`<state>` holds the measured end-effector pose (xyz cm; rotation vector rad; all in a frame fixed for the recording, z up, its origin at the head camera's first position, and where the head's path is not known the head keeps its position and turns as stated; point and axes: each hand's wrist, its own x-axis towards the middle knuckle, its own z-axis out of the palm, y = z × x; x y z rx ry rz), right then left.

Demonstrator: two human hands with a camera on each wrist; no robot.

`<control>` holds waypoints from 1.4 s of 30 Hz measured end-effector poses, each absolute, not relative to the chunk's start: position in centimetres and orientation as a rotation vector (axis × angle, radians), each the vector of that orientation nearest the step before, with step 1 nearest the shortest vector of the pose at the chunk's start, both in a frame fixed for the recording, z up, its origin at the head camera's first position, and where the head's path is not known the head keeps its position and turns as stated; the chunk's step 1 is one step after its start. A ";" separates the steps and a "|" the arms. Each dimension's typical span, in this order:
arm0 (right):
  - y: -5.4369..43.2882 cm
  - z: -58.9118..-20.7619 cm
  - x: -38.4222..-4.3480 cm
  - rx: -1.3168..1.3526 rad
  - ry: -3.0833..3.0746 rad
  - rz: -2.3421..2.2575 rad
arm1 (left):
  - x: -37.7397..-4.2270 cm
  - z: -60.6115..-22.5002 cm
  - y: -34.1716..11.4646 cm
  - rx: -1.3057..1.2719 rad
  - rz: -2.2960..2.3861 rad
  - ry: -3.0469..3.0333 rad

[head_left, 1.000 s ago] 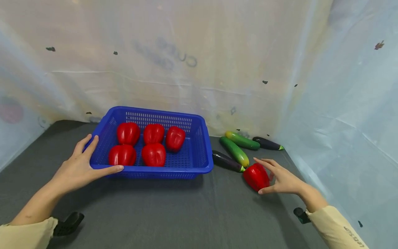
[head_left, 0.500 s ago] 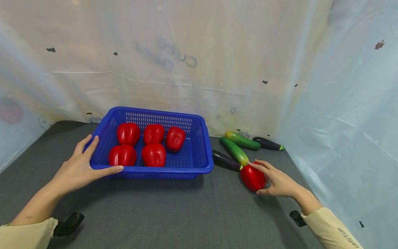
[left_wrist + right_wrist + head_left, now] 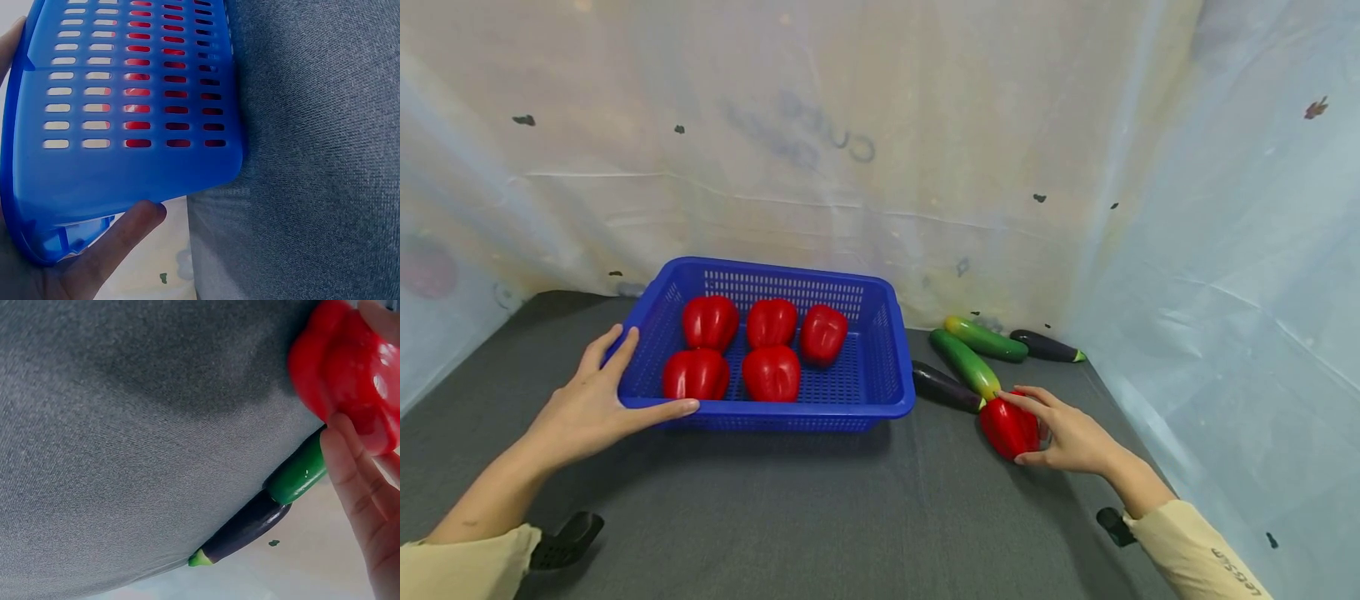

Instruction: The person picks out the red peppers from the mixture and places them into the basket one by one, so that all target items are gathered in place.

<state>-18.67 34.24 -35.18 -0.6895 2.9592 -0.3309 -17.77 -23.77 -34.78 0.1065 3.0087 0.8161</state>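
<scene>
A blue plastic basket (image 3: 880, 408) holds several red bell peppers (image 3: 772, 373) grouped in its left and middle parts. My left hand (image 3: 583, 404) grips the basket's front left corner, its thumb along the front rim and its fingers at the left side. In the left wrist view, a finger (image 3: 128, 234) lies against the slotted basket wall (image 3: 119, 175). On the dark cloth to the right, my right hand (image 3: 1075, 437) holds another red bell pepper (image 3: 1003, 429) between thumb and fingers. In the right wrist view, fingertips touch this pepper (image 3: 340, 369) on its sides.
Behind the held pepper lie two green cucumbers (image 3: 962, 362) with yellow ends. One dark eggplant (image 3: 943, 387) lies beside the basket, and another eggplant (image 3: 1045, 346) is farther back right. Pale plastic sheeting (image 3: 880, 125) rises behind and at both sides of the dark cloth (image 3: 850, 517).
My right hand has shifted slightly left with the bell pepper, which now covers the near tip of a cucumber. The left hand and basket have stayed in place.
</scene>
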 end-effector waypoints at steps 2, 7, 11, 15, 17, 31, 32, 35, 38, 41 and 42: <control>34.2 -35.2 -18.7 -0.691 2.961 -0.330 | -17.8 -34.8 -23.8 0.104 0.818 3.006; 34.1 -35.2 -18.7 -0.697 2.974 -0.313 | -17.7 -34.8 -23.7 0.093 0.822 3.003; 33.9 -35.0 -18.7 -0.699 2.992 -0.317 | -17.7 -34.8 -23.7 0.092 0.824 3.005; 33.7 -34.6 -18.9 -0.704 3.020 -0.341 | -17.7 -34.7 -23.7 0.092 0.830 3.006; 33.6 -34.4 -18.9 -0.715 3.038 -0.359 | -17.7 -34.8 -23.8 0.092 0.830 3.007; 33.4 -32.4 -19.7 -0.862 3.159 -0.437 | -17.8 -34.8 -23.7 0.082 0.824 3.004; 33.4 -32.3 -19.7 -0.876 3.164 -0.438 | -17.7 -34.8 -23.7 0.080 0.826 3.002; 33.5 -32.1 -19.8 -0.904 3.171 -0.441 | -17.7 -34.8 -23.7 0.078 0.832 2.998; 33.5 -32.0 -19.9 -0.921 3.173 -0.440 | -17.7 -34.7 -23.7 0.076 0.829 2.996; 33.4 -32.0 -19.9 -0.936 3.175 -0.451 | -17.7 -34.7 -23.7 0.081 0.819 2.996; 33.3 -32.0 -19.9 -0.943 3.175 -0.455 | -17.7 -34.7 -23.7 0.081 0.816 2.997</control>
